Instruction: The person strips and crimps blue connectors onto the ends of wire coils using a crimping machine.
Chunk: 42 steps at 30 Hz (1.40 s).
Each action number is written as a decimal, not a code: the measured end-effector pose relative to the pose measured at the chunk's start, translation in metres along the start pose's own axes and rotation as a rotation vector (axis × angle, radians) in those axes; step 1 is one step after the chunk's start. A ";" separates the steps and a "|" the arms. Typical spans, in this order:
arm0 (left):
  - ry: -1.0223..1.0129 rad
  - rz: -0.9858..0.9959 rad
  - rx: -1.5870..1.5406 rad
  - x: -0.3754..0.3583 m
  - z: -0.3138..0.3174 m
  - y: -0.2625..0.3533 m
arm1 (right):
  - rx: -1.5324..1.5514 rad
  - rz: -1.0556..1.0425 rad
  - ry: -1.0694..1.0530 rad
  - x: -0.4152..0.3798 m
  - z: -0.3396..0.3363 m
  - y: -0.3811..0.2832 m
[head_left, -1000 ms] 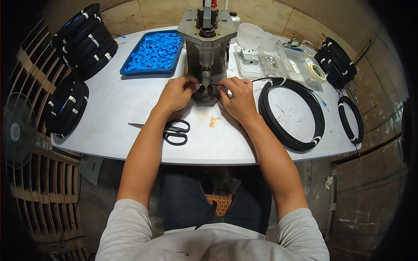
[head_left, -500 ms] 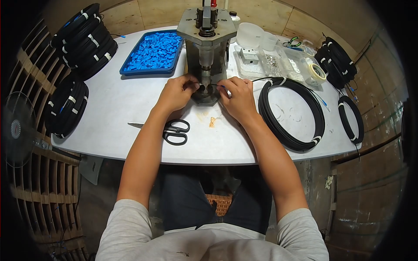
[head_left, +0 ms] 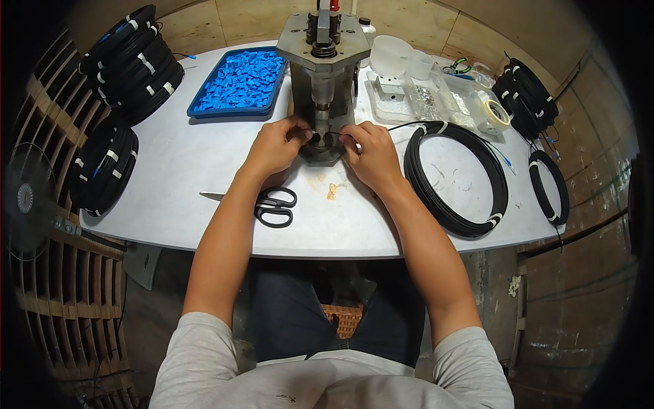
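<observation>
A metal bench press (head_left: 324, 65) stands upright at the table's far side, straight ahead. My left hand (head_left: 274, 146) is closed in a pinch at the left of the press's lower tool; what its fingertips hold is too small and hidden to name. Opposite it, my right hand (head_left: 373, 153) pinches a thin black cable at the right of the tool. That cable leads from behind the hand to a large black cable coil (head_left: 501, 178) lying on the right. Beside my left forearm are black-handled scissors (head_left: 276, 206), partly covered by the arm.
A blue tray (head_left: 193, 113) full of small blue pieces sits left of the press. Clear containers (head_left: 390, 56), parts boxes and a tape roll (head_left: 495, 113) stand right. Stacked black coils (head_left: 139, 75) line the left; more coils (head_left: 524, 99) are right. Yellowish scraps (head_left: 332, 191) lie before the press.
The fingers of my right hand have shifted slightly at the cable, and a small blue bit beside them no longer shows. My left hand and the press look unchanged.
</observation>
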<state>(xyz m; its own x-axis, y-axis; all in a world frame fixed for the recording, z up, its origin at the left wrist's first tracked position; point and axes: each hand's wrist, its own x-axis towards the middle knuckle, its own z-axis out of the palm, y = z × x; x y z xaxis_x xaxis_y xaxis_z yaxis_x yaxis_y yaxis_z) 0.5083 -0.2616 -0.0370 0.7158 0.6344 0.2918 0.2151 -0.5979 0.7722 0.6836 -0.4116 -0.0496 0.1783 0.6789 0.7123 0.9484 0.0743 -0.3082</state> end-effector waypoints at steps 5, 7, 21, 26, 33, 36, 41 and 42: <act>0.002 -0.007 0.001 0.000 0.000 0.001 | -0.004 0.020 -0.024 0.000 -0.002 -0.001; 0.000 -0.012 -0.005 0.000 0.000 0.000 | -0.006 0.020 -0.028 0.000 -0.001 -0.001; 0.002 0.008 0.002 -0.001 0.000 0.002 | -0.005 0.022 -0.035 0.000 -0.001 0.001; 0.000 -0.006 0.007 0.000 -0.001 0.003 | -0.005 0.034 -0.040 0.000 -0.002 -0.001; 0.006 -0.002 0.007 -0.001 -0.001 0.004 | 0.017 0.003 0.010 0.000 -0.001 -0.001; 0.006 -0.006 0.006 -0.002 -0.001 0.005 | 0.008 0.005 -0.008 0.000 -0.001 -0.002; -0.006 -0.013 -0.008 -0.001 -0.001 0.005 | -0.018 -0.006 0.002 0.000 -0.001 -0.002; 0.001 -0.010 -0.002 -0.002 -0.001 0.005 | -0.015 -0.002 -0.009 0.000 0.000 -0.002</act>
<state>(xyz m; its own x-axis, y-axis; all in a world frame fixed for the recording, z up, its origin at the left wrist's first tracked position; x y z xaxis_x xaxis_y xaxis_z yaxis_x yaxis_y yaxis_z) 0.5074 -0.2654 -0.0326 0.7129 0.6409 0.2847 0.2210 -0.5905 0.7762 0.6821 -0.4124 -0.0491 0.1742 0.6851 0.7073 0.9527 0.0645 -0.2971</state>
